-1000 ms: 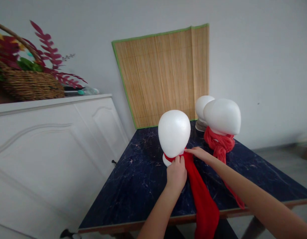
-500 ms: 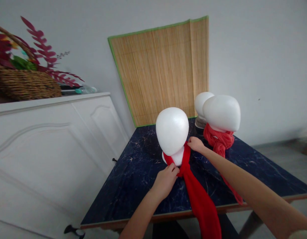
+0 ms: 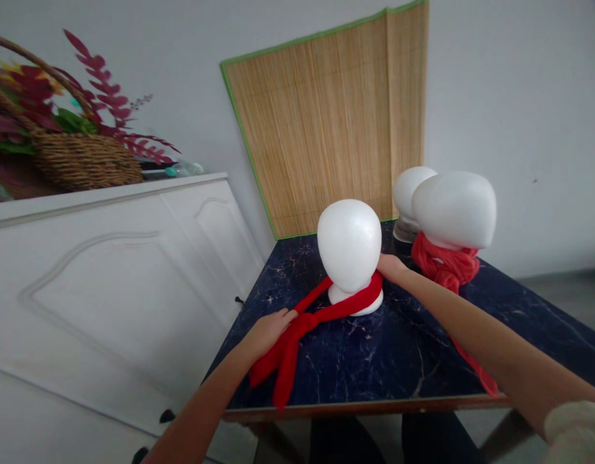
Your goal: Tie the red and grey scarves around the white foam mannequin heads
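Left grip [image 3: 272,331] on red scarf [image 3: 344,307]

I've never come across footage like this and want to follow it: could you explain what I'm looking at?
There is no machine here: you see a person's two bare hands. The view comes from one camera worn on that person's head, looking forward and down.

In front is a dark blue table. On it stands a white model head with a red scarf looped loosely round its neck. The left hand holds the scarf beside what looks like a knot; the right hand is at the other side of the neck, its fingertips hidden.

Farther right stands a second head wearing a coral scarf, with a third head partly behind it.
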Demonstrator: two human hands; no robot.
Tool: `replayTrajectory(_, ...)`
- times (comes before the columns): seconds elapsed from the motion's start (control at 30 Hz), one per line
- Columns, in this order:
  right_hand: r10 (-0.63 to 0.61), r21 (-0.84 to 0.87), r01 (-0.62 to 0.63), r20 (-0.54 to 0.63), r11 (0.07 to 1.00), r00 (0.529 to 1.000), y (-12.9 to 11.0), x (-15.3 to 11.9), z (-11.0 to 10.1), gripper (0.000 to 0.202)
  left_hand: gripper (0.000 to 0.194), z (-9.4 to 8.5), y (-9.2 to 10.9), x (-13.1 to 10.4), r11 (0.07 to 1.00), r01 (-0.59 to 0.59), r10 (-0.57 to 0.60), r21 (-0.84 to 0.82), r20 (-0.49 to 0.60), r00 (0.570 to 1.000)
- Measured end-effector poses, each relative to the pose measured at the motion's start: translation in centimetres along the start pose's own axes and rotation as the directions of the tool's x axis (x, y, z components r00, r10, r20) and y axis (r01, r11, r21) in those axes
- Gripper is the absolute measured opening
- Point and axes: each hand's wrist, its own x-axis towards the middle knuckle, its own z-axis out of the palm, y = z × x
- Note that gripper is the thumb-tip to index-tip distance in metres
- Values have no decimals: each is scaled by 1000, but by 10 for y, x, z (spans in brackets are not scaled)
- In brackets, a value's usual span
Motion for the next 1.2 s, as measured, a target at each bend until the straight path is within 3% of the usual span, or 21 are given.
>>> replayTrajectory(0.1, 81, -4, -81, 47, 997, 996, -1, -26, -9, 28, 33, 10, 13, 1, 997, 44, -48, -58, -76, 996)
replayTrajectory(0.23, 183, -9, -183, 68, 983, 981, -17, -85, -27, 27, 34, 19, 31, 5, 981, 97, -127, -166, -179, 976)
replayTrajectory(0.3, 104, 50, -108, 71, 993, 992, -43, -109, -31, 22, 38, 21, 38, 12, 970, 131, -175, -205, -214, 961)
replayTrajectory(0.33, 4, 122, -11, 53, 992, 999, -61, -116, -29, 21, 39, 23, 42, 17, 965, 150, -199, -216, -228, 953)
replayTrajectory(0.47, -149, 124, 145, 24, 982, 988, -127, -110, -8, 42, 28, 29, 54, 37, 959, 188, -242, -214, -263, 934)
replayTrajectory(0.57, -176, 94, 169, 67, 981, 982, -140, -97, 5, 37, 6, 29, 51, 45, 969, 146, -193, -198, -238, 952)
replayTrajectory(0.7, -209, 70, 204, 75, 976, 975, -110, -109, 7, 33, 19, 15, 23, 52, 978, 70, -99, -195, -146, 984)
replayTrajectory(0.87, -145, 22, 144, 60, 989, 988, -39, -142, 13, 41, 24, -9, -24, 69, 984, 21, -23, -177, -12, 1000)
replayTrajectory(0.97, -131, 24, 131, 6, 991, 991, 9, -156, 22, 45, 24, -22, -43, 80, 988, -2, 2, -152, -4, 1000)
replayTrajectory(1.07, -142, 43, 143, -34, 989, 989, 48, -167, 25, 52, 25, -28, -45, 88, 992, 21, -33, -124, -96, 995)
replayTrajectory(1.2, -191, 114, 201, -91, 973, 977, 66, -171, 23, 56, 34, -16, -9, 94, 986, -17, -29, -169, -269, 963)
